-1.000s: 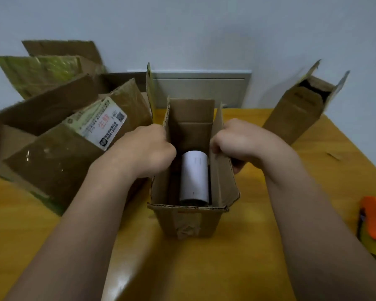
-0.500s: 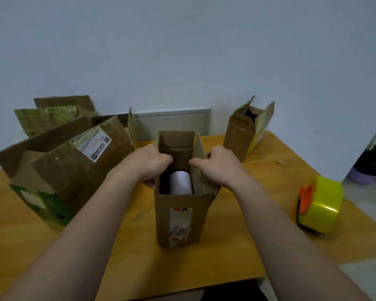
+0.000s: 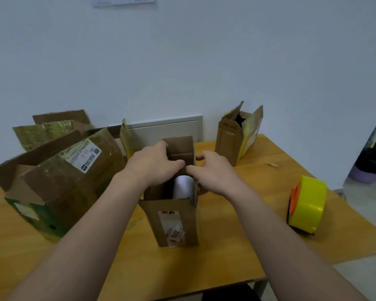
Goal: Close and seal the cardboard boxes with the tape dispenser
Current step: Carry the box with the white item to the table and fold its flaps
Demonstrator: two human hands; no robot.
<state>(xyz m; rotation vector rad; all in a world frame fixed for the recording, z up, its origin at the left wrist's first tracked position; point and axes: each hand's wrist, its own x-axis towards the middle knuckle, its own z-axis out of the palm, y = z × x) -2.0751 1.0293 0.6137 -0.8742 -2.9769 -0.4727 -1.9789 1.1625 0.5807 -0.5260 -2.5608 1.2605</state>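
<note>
We are gripping the narrow box (image 3: 178, 216) by its probably light, bendy flaps, left hand (image 3: 153, 165) and right hand (image 3: 214, 173) fingers clamped on their edges.

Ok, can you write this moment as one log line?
left hand: holds narrow box flap | right hand: pinches opposite flap | top: open, white roll inside | tape dispenser: untouched on table

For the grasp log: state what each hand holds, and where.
The left hand grips the left top flap of the narrow box; the right hand pinches its right top flap.
</note>
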